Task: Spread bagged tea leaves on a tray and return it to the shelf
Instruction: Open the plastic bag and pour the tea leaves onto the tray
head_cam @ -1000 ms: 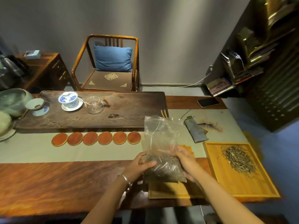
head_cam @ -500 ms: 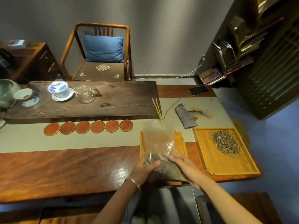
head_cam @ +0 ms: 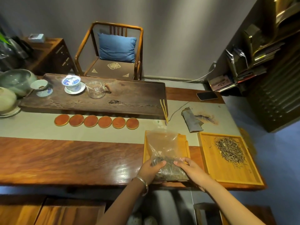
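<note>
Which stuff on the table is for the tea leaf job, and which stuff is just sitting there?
For the job: clear bag of tea leaves, held by the left hand and right hand; the wooden tray under it; the tray with spread leaves.

Just sitting there: six round coasters, lidded cup, glass pitcher, phone, folded cloth.

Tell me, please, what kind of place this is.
Probably a tea room or a tea shop. A long wooden tea tray carries a blue-and-white gaiwan and a glass pitcher, and loose tea leaves lie spread on a bamboo tray.
</note>
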`<state>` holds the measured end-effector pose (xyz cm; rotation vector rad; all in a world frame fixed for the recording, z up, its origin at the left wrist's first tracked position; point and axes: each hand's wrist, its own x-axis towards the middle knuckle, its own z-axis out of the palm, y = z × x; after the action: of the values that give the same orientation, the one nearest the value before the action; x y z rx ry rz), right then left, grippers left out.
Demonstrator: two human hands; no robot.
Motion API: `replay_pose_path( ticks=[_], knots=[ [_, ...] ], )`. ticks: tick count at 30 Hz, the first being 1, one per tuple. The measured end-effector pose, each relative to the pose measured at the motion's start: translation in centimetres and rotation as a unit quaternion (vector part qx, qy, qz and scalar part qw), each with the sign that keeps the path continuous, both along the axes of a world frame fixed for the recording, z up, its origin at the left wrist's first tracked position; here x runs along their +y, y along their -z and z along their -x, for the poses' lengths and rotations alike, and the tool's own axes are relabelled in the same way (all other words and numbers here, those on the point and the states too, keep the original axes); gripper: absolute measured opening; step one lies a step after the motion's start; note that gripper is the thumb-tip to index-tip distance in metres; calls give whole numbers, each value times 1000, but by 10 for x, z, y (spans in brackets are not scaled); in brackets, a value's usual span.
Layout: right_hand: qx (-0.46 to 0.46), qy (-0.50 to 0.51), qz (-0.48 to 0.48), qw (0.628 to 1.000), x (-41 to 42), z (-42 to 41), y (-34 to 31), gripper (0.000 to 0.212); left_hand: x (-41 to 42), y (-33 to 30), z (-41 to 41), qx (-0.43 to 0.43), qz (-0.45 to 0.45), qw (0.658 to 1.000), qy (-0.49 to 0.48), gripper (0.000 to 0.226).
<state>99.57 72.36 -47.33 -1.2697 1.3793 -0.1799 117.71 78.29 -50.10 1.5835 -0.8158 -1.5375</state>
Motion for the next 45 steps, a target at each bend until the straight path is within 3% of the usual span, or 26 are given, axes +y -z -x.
replay_pose_path(
  ticks=[7, 13, 22, 29, 34, 41, 45],
  knots=[
    [7, 5, -14, 1000, 2, 8, 2, 45, 5, 2, 13, 46, -63, 995, -64, 39],
    [5, -15, 0, 1000, -3, 8, -7, 34, 1, -3, 16, 75, -133, 985, -82, 51],
    [-11, -13, -14, 1000, -6, 6, -10, 38, 0, -7, 14, 163, -168, 967, -97, 58],
    [-36, 17, -33, 999, -5, 4, -15, 31, -4, -2, 16, 166, -182, 963, -110, 68],
    [-28, 25, -23, 999, -6, 1, -16, 33, -6, -5, 15, 152, -185, 962, -132, 61],
    [-21, 62, -43, 997, -12, -3, -27, 44, -14, -10, 19, 102, -199, 965, -135, 89],
    [-11, 76, -39, 996, -16, -3, -31, 47, -17, -14, 20, 67, -192, 972, -120, 79]
  ],
)
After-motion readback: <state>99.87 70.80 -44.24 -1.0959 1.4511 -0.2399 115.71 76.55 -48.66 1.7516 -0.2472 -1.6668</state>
